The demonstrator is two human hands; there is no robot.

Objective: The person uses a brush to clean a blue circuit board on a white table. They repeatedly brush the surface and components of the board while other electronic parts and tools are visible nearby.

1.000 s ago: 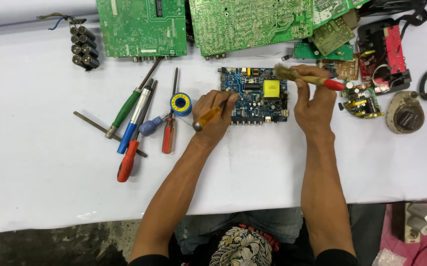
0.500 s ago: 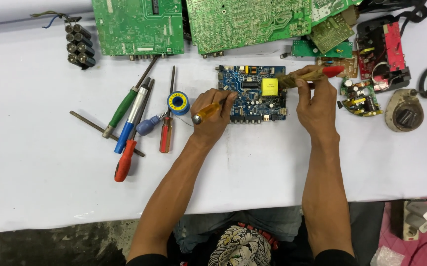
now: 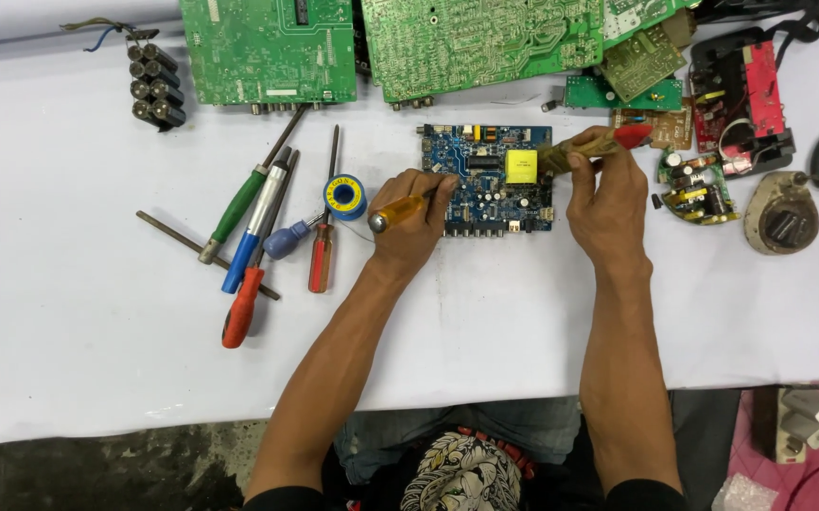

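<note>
The fingers of the left hand [image 3: 409, 222] are clamped on an amber-handled screwdriver [image 3: 398, 210], its tip over the small blue circuit board [image 3: 487, 180] lying on the white surface [image 3: 485, 322]. The right hand [image 3: 606, 194] pinches a red-handled brush [image 3: 594, 144], bristles beside the board's yellow block [image 3: 521, 167]. The work looks midway: the board remains whole, while spare screwdrivers [image 3: 258, 227] lie untouched left of the fingers.

Board: a small blue circuit board [image 3: 485, 180] lay flat, far centre of the white table.
Screwdriver: yellow-handled [image 3: 398, 212], tilted, tip on the board's left edge.
Brush: red-handled [image 3: 597, 144], bristles at the board's right edge.
</note>
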